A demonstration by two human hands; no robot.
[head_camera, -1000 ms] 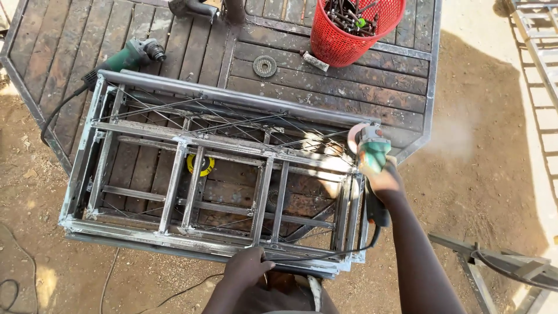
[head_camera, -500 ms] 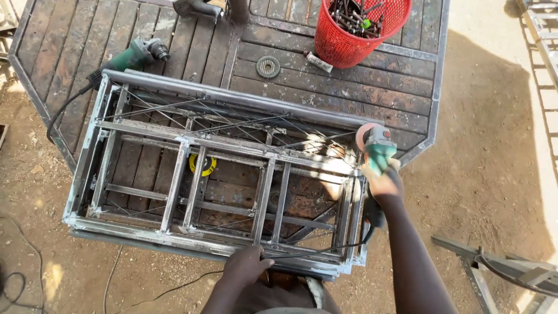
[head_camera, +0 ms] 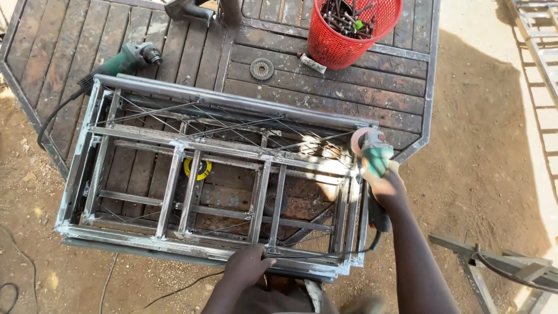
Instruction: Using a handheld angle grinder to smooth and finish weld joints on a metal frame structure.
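Grinder (head_camera: pixel 375 156) gripped in rt hand (head_camera: pixel 385 181), lt hand (head_camera: pixel 247 266) fingers curled on frame (head_camera: pixel 174 192), red basket (head_camera: pixel 349 29) behind.

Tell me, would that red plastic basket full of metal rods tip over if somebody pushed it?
Probably not easily. The red plastic mesh basket looks packed with dark metal rods, so it is likely heavy and would slide or resist rather than topple. Its thin mesh wall may flex under a push. It stands on the rough wooden plank table, which should add grip.
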